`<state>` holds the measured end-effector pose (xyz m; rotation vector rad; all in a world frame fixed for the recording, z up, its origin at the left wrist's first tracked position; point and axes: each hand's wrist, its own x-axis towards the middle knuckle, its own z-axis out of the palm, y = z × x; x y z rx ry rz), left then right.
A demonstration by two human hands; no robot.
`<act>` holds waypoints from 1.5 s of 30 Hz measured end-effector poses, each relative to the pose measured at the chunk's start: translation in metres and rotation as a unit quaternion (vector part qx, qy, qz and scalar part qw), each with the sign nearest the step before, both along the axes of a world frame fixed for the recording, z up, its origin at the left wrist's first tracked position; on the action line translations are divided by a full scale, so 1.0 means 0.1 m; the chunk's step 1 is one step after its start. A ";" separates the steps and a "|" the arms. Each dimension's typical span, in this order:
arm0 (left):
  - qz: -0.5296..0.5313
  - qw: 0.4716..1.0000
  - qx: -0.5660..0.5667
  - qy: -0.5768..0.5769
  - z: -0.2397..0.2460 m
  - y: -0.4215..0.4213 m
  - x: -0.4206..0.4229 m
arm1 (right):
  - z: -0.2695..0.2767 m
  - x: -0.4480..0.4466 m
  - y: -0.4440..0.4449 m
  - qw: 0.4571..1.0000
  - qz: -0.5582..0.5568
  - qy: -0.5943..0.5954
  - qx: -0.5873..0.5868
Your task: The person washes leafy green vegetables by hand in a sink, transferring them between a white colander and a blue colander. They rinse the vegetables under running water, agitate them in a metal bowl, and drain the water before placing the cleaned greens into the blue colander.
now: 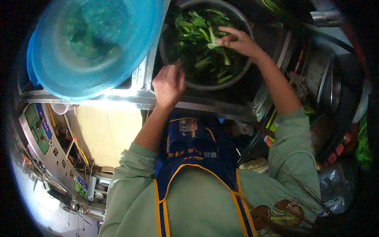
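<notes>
A large round metal basin (pixel 204 88) stands in a steel sink, holding cut leafy greens (pixel 204 35). Over the right part of the basin is my right hand (pixel 237 41), its index finger stretched out and its other fingers at a pale green stalk (pixel 212 38); whether they grip it is unclear. My left hand (pixel 170 84) is at the basin's lower left rim, fingers curled and blurred, so what they hold cannot be told. To the left, a blue plastic colander (pixel 88 86) with some greens in its bottom rests on the sink's edge.
The steel sink's front edge (pixel 207 106) runs between the basin and my apron. Metal pans (pixel 328 86) stand at the right, with a clear plastic bag (pixel 336 186) below them. Greens hang at the top right. Shelves with dishes (pixel 100 186) are at the lower left.
</notes>
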<state>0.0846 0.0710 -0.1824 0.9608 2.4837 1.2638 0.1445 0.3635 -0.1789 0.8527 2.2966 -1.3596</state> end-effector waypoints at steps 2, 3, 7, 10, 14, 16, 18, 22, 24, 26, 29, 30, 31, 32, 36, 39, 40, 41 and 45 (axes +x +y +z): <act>-0.005 1.000 0.005 0.003 -0.01 0.01 -0.01 | -0.30 -0.23 0.01 0.984 0.012 0.019 0.174; -0.004 1.000 0.004 0.004 -0.01 0.01 -0.01 | -0.53 -0.32 -0.07 0.955 -0.013 0.016 0.296; 0.000 1.000 -0.012 -0.018 -0.01 0.00 -0.03 | -1.34 -0.29 -0.37 0.963 0.008 -0.030 0.266; -0.006 1.000 -0.014 0.003 -0.02 -0.01 -0.03 | -1.44 -0.10 -0.28 0.995 -0.051 0.051 0.067; 0.001 1.000 -0.005 0.007 -0.04 0.00 -0.03 | -0.94 -0.09 -0.27 0.944 0.060 0.054 0.321; -0.002 1.000 0.003 0.010 -0.04 0.00 -0.04 | -0.63 -0.23 -0.33 0.902 0.099 0.205 0.366; -0.003 1.000 -0.004 0.004 -0.03 0.00 -0.05 | -0.52 -0.45 -0.50 0.888 0.097 0.357 0.274; -0.003 1.000 -0.004 -0.003 0.00 -0.02 -0.06 | -0.84 -0.77 -0.70 0.919 0.146 0.260 0.258; -0.008 1.000 0.000 -0.005 0.01 -0.02 -0.06 | -1.13 -0.78 -0.61 0.967 0.130 0.197 0.101; -0.004 1.000 -0.009 -0.013 0.02 -0.03 -0.06 | -1.34 -0.69 -0.48 0.977 0.086 0.168 0.100; -0.013 1.000 -0.004 -0.001 0.01 -0.03 -0.07 | -1.42 -0.55 -0.40 0.985 0.001 0.059 0.160; -0.005 1.000 -0.012 0.001 0.01 -0.03 -0.07 | -1.37 -0.52 -0.40 0.990 -0.046 0.008 0.136; -0.006 1.000 -0.003 0.009 0.02 -0.03 -0.08 | -1.29 -0.50 -0.42 0.991 -0.053 0.034 0.114; -0.007 1.000 0.005 0.012 0.02 -0.04 -0.07 | -1.18 -0.46 -0.42 0.996 -0.066 0.043 0.051; 0.002 1.000 0.004 -0.017 0.03 -0.02 -0.08 | -0.79 -0.35 -0.39 0.988 -0.071 0.091 -0.100; 0.006 1.000 0.002 -0.010 0.05 -0.01 -0.07 | -0.83 -0.25 -0.35 0.979 -0.065 0.145 -0.124; 0.008 1.000 0.005 -0.007 0.06 -0.01 -0.07 | -0.95 -0.25 -0.36 0.980 -0.039 0.156 -0.116; 0.002 1.000 0.005 -0.004 0.06 0.00 -0.07 | -1.06 -0.22 -0.32 0.977 -0.032 0.182 -0.110; -0.014 1.000 -0.008 -0.005 0.06 -0.02 -0.08 | -1.62 -0.25 -0.35 0.970 -0.216 -0.004 -0.108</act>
